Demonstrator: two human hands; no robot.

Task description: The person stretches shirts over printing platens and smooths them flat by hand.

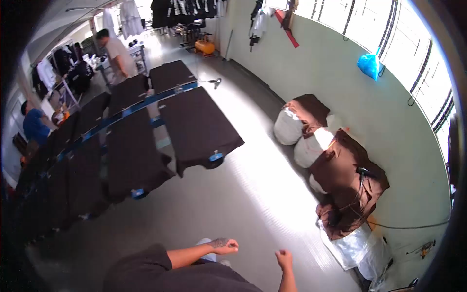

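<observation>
My left hand (226,246) hangs in front of my body at the bottom centre, over the grey floor. Its fingers are loosely curled in, and nothing shows in them. A short way to the right, my right hand (284,259) is raised, fingers bent into a loose fist that also holds nothing visible. Neither hand touches anything. Nearest to them on the left are dark cloth panels (199,126) spread flat on a long row of boards. A blue clip (216,156) sits at the near edge of the end panel, and another blue clip (138,193) on the panel beside it.
Along the right wall lie brown cloth (348,165), white sacks (289,127) and clear plastic (360,246). A black hair dryer (363,171) rests on the cloth, its cord running to the wall. Two people (119,58) (35,124) stand beyond the boards. An orange compressor (205,47) stands farther back.
</observation>
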